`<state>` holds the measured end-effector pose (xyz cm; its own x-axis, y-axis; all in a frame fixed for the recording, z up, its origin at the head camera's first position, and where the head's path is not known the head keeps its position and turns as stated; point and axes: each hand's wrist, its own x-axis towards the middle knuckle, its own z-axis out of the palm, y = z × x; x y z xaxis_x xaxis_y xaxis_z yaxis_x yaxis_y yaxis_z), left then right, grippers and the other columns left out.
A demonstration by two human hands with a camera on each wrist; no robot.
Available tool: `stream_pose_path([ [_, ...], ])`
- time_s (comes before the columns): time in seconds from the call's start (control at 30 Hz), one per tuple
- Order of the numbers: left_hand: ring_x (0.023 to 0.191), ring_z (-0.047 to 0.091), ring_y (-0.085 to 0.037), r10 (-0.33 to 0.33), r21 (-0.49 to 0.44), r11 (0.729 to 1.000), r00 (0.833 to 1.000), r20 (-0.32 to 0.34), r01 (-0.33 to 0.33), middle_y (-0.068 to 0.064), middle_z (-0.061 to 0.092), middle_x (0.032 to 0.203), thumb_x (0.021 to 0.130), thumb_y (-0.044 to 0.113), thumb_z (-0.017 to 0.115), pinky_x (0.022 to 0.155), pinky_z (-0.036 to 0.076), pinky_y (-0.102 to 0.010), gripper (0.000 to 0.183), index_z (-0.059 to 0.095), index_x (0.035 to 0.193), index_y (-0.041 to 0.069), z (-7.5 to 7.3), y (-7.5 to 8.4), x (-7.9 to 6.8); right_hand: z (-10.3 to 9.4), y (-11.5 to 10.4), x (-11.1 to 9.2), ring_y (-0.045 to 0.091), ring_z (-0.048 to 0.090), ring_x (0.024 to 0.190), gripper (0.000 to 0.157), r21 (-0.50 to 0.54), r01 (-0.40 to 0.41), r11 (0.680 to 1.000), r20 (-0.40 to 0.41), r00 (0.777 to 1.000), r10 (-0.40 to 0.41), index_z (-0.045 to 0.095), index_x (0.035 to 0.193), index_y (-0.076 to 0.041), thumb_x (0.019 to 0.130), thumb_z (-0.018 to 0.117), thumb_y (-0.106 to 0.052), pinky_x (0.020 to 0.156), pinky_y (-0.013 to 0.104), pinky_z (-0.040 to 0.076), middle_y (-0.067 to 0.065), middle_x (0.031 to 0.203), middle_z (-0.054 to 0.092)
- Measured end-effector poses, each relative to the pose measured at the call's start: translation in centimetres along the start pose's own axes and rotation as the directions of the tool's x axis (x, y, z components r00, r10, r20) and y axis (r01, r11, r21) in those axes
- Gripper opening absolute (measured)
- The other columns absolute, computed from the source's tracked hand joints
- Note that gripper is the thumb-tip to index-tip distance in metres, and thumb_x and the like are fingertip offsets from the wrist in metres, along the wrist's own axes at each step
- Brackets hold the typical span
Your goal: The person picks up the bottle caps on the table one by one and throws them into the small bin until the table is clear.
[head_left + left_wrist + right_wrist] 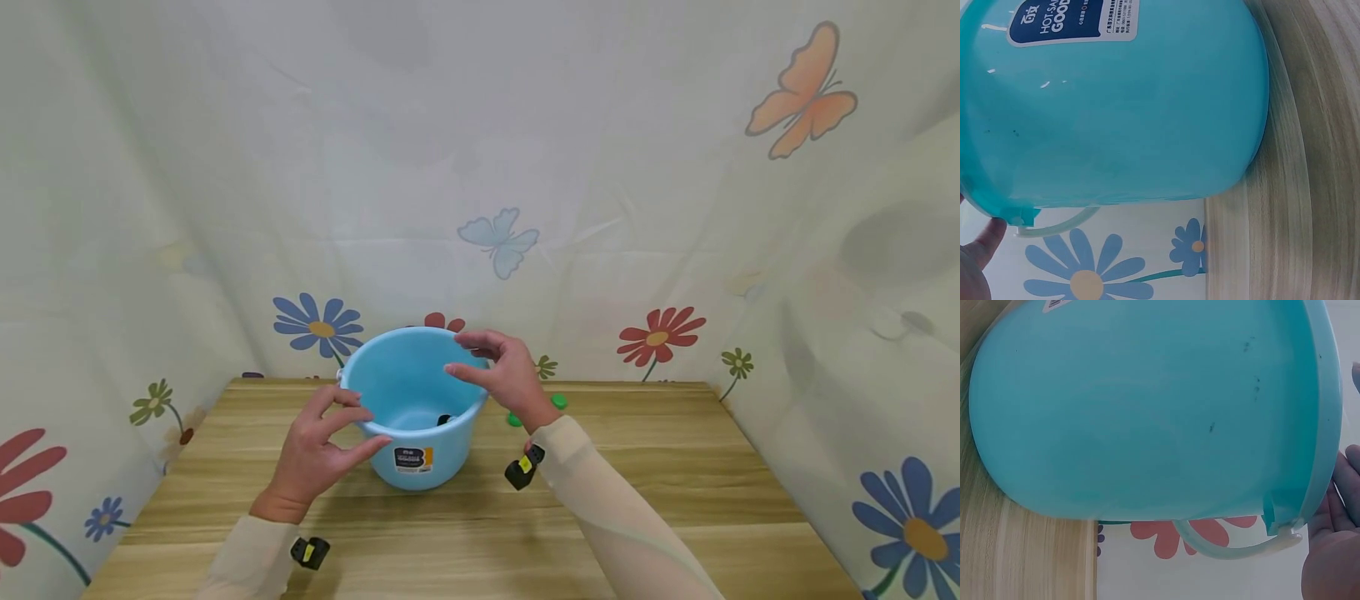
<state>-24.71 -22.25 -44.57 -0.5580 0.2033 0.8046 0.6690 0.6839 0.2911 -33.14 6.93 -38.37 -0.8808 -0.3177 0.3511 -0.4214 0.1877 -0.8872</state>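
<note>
A light blue bucket (431, 458) stands upright on the table, a dark and orange label on its front. My left hand (311, 454) is at its left front rim, thumb and fingers spread apart. In the left wrist view a fingertip (994, 231) is right at the rim beside the handle's hinge. My right hand (506, 375) is over the right side of the rim, thumb apart from the bent fingers. A small black object (444, 419) shows inside the bucket, partly hidden by the front wall. A pale handle (1222, 551) hangs at the bucket's far side.
Two small green objects (558, 401) lie on the wooden table (637, 483) right of the bucket, partly beside my right wrist. A pale curtain (600, 167) printed with flowers and butterflies surrounds the table at the back and sides. Each wrist wears a small black camera (523, 467).
</note>
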Motion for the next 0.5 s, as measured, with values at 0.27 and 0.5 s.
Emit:
stream_pose_path([
  [0.27,0.114,0.061,-0.037,0.002,-0.001,1.000,1.000,0.000,-0.002,-0.005,0.060,0.107,0.061,0.024,0.099,0.086,0.060,-0.060,0.038,0.077,0.091,0.018,0.02,-0.06,0.00,-0.15,0.33,-0.05,0.036,0.060,0.129,0.051,-0.003,0.013,1.000,-0.022,1.000,-0.013,0.070,0.128,-0.020,0.083,0.086,-0.038,0.111,0.054,0.051,-0.001,0.131,0.069],
  [0.5,0.115,0.061,-0.035,-0.005,-0.004,1.000,1.000,0.007,0.005,-0.004,0.060,0.107,0.062,0.026,0.099,0.088,0.059,-0.059,0.037,0.077,0.091,0.019,-0.01,-0.08,-0.04,-0.48,0.68,-0.19,0.035,0.061,0.127,0.047,0.000,0.023,1.000,-0.045,0.999,-0.023,0.071,0.126,-0.021,0.084,0.086,-0.035,0.110,0.055,0.052,-0.003,0.129,0.070],
])
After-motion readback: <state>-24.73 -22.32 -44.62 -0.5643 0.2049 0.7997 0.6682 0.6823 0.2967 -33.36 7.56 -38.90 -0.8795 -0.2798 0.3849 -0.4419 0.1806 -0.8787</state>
